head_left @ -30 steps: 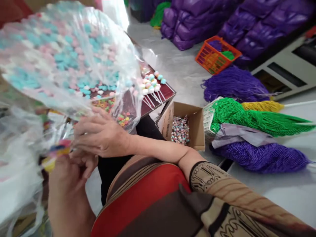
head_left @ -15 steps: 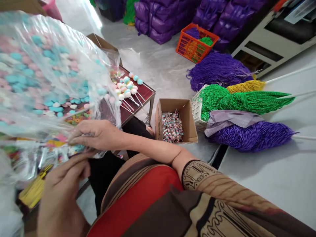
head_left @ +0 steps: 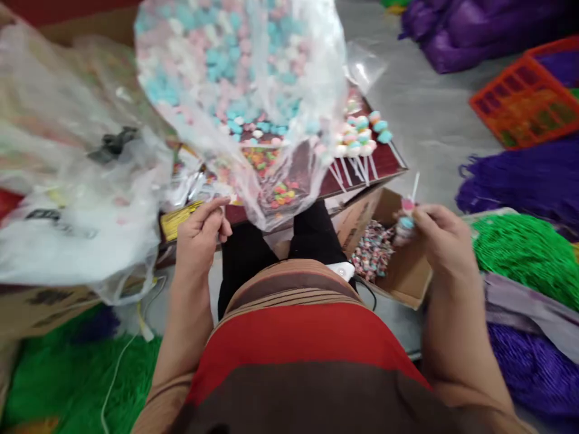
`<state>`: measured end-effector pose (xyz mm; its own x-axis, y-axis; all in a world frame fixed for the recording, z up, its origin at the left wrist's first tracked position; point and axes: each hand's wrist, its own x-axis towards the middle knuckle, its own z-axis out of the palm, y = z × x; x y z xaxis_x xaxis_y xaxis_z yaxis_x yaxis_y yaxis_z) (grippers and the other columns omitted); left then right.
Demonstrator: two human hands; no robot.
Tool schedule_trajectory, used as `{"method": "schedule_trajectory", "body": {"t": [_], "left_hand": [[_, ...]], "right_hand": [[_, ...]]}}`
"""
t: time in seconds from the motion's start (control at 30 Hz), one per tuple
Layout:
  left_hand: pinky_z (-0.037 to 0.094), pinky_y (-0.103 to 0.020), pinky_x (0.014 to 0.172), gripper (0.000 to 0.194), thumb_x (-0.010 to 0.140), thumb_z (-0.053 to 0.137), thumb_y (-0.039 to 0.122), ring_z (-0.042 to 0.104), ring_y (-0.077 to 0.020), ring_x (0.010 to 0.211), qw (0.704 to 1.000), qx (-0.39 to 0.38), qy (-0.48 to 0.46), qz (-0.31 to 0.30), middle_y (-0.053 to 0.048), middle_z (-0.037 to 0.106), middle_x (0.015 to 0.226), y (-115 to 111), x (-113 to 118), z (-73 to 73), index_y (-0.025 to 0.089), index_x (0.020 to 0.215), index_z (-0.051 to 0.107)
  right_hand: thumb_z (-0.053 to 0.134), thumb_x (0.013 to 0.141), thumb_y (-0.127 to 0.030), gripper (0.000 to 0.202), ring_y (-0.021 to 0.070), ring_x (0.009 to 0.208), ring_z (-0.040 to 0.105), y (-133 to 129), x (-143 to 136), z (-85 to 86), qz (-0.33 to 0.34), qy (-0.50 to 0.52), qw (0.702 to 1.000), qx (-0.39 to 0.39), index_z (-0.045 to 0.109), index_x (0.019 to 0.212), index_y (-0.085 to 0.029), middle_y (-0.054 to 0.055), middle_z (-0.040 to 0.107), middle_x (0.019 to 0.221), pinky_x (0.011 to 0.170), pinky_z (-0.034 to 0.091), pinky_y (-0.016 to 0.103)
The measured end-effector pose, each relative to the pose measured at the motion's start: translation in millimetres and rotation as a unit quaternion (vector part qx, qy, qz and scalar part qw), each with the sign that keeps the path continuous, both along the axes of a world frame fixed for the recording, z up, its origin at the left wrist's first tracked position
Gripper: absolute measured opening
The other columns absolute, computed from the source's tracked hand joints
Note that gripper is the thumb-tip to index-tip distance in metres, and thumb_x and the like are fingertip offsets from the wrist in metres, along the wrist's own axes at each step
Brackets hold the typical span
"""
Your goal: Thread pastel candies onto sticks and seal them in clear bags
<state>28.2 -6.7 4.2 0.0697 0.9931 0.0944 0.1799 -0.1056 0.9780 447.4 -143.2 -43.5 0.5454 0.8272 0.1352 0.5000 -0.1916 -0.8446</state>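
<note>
The right hand (head_left: 446, 238) grips a wrapped candy stick (head_left: 406, 223) above the cardboard box (head_left: 407, 271) beside the desk (head_left: 386, 166). The left hand (head_left: 204, 229), fingers curled, is by the desk's near edge; whether it holds anything, I cannot tell. Marshmallow skewers (head_left: 359, 141) lie at the desk's right corner, beside the large candy bag (head_left: 253, 78).

Separated right hand (head_left: 446, 238) from left hand (head_left: 205, 229). Moved right hand from near side of plastic bag (head_left: 235, 72) out right, to open cardboard box (head_left: 411, 271). Now pinching wrapped candy (head_left: 404, 226) there, with white stick (head_left: 415, 185) toward far side.
</note>
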Motion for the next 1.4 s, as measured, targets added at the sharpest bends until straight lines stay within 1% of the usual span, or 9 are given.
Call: {"method": "schedule_trajectory", "body": {"t": [0.17,0.3,0.37,0.5,0.63,0.73,0.9,1.17,1.4], "left_hand": [[0.037,-0.02,0.044,0.022,0.086,0.062,0.022,0.046,-0.0066,0.042,0.996,-0.005,-0.028,0.085,0.005,0.056,0.05,6,-28,-4.6,0.021,0.099,0.08],[0.041,-0.021,0.048,0.025,0.09,0.059,0.027,0.048,-0.008,0.045,0.992,0.011,0.025,0.12,0.005,0.059,0.054,2,-48,-13.5,0.021,0.105,0.078],[0.05,-0.025,0.06,0.026,0.092,0.057,0.029,0.057,-0.0109,0.056,0.986,0.036,0.107,0.119,0.002,0.066,0.064,3,-52,-21.0,0.021,0.108,0.077],[0.051,-0.041,0.096,0.025,0.094,0.056,0.027,0.068,-0.0242,0.099,0.921,0.111,0.36,0.1,-0.009,0.076,0.099,16,-45,-36.2,0.019,0.105,0.077],[0.043,-0.049,0.102,0.023,0.094,0.063,0.035,0.06,-0.0339,0.115,0.846,0.088,0.516,0.103,-0.014,0.074,0.113,43,-31,-46.9,0.019,0.104,0.076],[0.042,-0.05,0.097,0.027,0.093,0.066,0.041,0.06,-0.0373,0.112,0.834,0.078,0.539,0.095,-0.018,0.073,0.108,63,-27,-56.1,0.016,0.098,0.076],[0.041,-0.051,0.096,0.032,0.096,0.06,0.043,0.063,-0.0362,0.103,0.857,0.092,0.485,0.145,-0.019,0.073,0.098,84,-26,-71.7,0.015,0.087,0.073],[0.037,-0.057,0.102,0.019,0.092,0.049,0.015,0.065,-0.036,0.103,0.893,0.073,0.41,0.173,-0.015,0.073,0.088,100,-21,-79.3,0.018,0.081,0.064],[0.037,-0.054,0.099,0.018,0.087,0.046,0.008,0.068,-0.0372,0.1,0.869,0.041,0.469,0.153,-0.02,0.073,0.093,99,-22,-67.6,0.014,0.086,0.063]], "right_hand": [[0.081,0.062,-0.057,0.039,0.0148,0.034,0.034,-20,35,-39.4,-0.057,-0.099,0.984,-0.133,0.056,0.046,-0.032,0.0,0.046,0.039,0.047,0.026,0.036],[0.067,0.081,-0.044,0.012,0.0283,0.063,0.066,-7,10,-19.5,-0.147,-0.158,0.975,-0.049,0.071,0.071,-0.038,0.003,0.065,0.062,0.064,0.049,0.046],[0.062,0.09,-0.04,0.017,0.029,0.088,0.074,14,-17,1.2,-0.092,-0.108,0.99,0.001,0.077,0.1,-0.038,0.004,0.077,0.087,0.085,0.056,0.049],[0.069,0.09,-0.034,0.012,0.0258,0.088,0.076,67,-89,35.5,0.074,-0.049,0.994,0.069,0.079,0.094,-0.03,0.003,0.082,0.093,0.089,0.059,0.045],[0.063,0.094,-0.03,0.015,0.0195,0.084,0.078,98,-154,43.2,0.275,-0.047,0.957,0.085,0.077,0.095,-0.025,0.003,0.082,0.093,0.082,0.061,0.035],[0.06,0.095,-0.024,0.016,0.0185,0.087,0.079,103,-184,38.4,0.362,-0.074,0.924,0.101,0.076,0.094,-0.026,0.003,0.082,0.095,0.083,0.062,0.031],[0.058,0.095,-0.021,0.018,0.0197,0.083,0.08,97,-193,28.4,0.396,-0.054,0.912,0.089,0.075,0.096,-0.027,0.003,0.083,0.092,0.08,0.064,0.032],[0.059,0.095,-0.019,0.016,0.0177,0.081,0.079,94,-192,19.4,0.384,-0.031,0.918,0.095,0.074,0.096,-0.026,0.002,0.082,0.088,0.08,0.063,0.029],[0.059,0.095,-0.024,0.016,0.0188,0.082,0.079,95,-192,16.4,0.395,-0.002,0.915,0.083,0.075,0.097,-0.025,0.003,0.083,0.089,0.082,0.064,0.032]]}}
